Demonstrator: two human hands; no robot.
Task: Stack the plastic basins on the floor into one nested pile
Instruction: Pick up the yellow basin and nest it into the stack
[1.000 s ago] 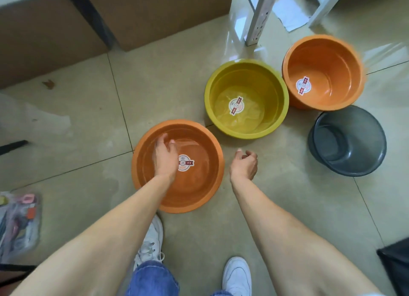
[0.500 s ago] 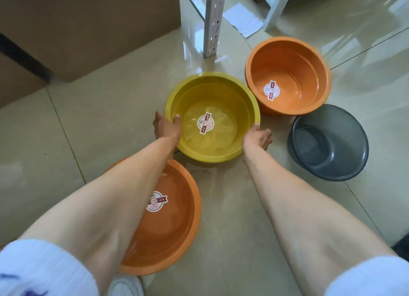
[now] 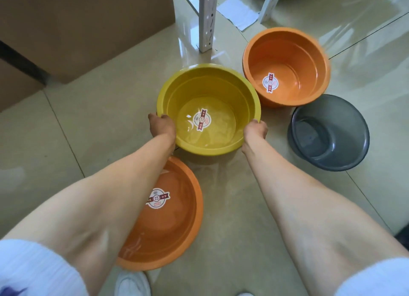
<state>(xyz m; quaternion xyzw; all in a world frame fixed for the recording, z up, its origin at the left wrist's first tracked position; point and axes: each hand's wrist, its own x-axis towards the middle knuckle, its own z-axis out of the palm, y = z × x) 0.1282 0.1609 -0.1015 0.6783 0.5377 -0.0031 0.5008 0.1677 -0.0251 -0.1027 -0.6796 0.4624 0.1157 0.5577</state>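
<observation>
At the far left a brown cardboard box [image 3: 84,27] stands on the glossy beige tiled floor [image 3: 44,145], its top cut off by the frame edge. Nearer the person, the wide orange basin [image 3: 168,225] lies on the tiles, its left half hidden under the left forearm. The left hand [image 3: 161,126] is closed on the near-left rim of the yellow basin [image 3: 208,107], thumb inside and fingers hidden beneath the lip; the right hand [image 3: 254,132] is closed likewise on the near-right rim, its fingers also out of sight. Whether the yellow basin rests on the floor or is lifted clear cannot be told. Behind it a white perforated metal leg [image 3: 207,19] meets the floor, with a sheet of paper [image 3: 239,14] beyond. To the right sits the deeper orange basin [image 3: 286,66], just beside the yellow one, and then the grey basin [image 3: 328,133], tilted. A white shoe [image 3: 132,283] is cut off at the bottom edge.
</observation>
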